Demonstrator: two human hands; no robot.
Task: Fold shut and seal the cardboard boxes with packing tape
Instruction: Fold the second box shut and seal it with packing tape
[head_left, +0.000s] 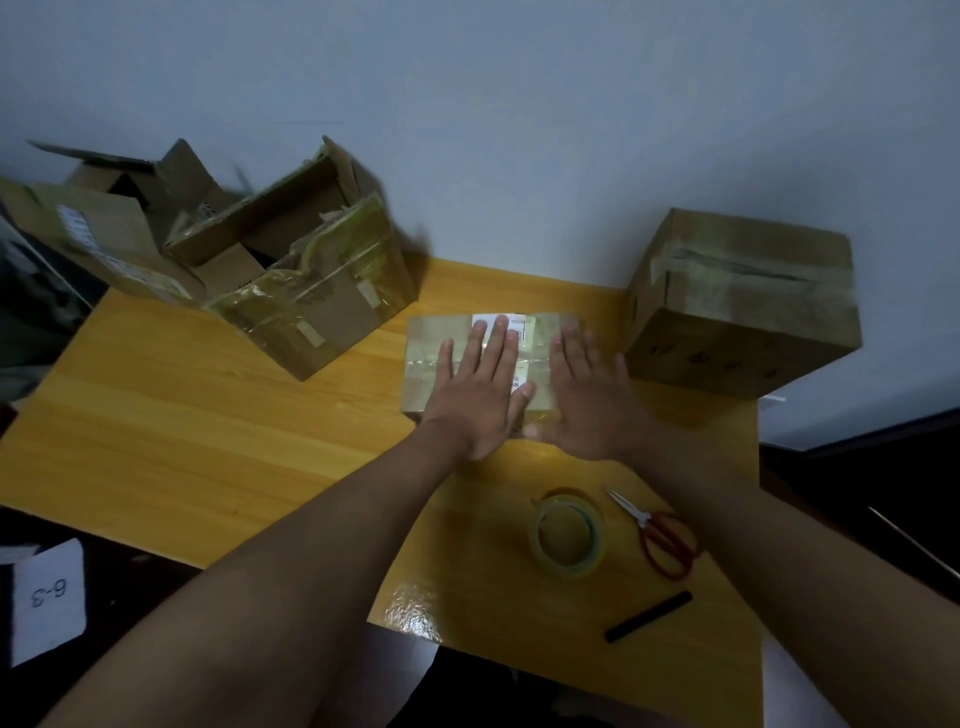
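Observation:
A small flat cardboard box (423, 358) with a white label and clear tape lies in the middle of the yellow table (208, 415). My left hand (480, 389) lies flat on its top, fingers straight and spread. My right hand (587, 400) presses flat on the box's right part beside it. A roll of clear packing tape (567, 535) sits on the table nearer to me, with red-handled scissors (657, 535) to its right.
A taped, closed box (743, 306) stands at the right rear of the table. Open boxes with raised flaps (291, 270) crowd the left rear. A black marker-like stick (649, 617) lies near the front edge. A card marked 6-3 (49, 597) sits low at left.

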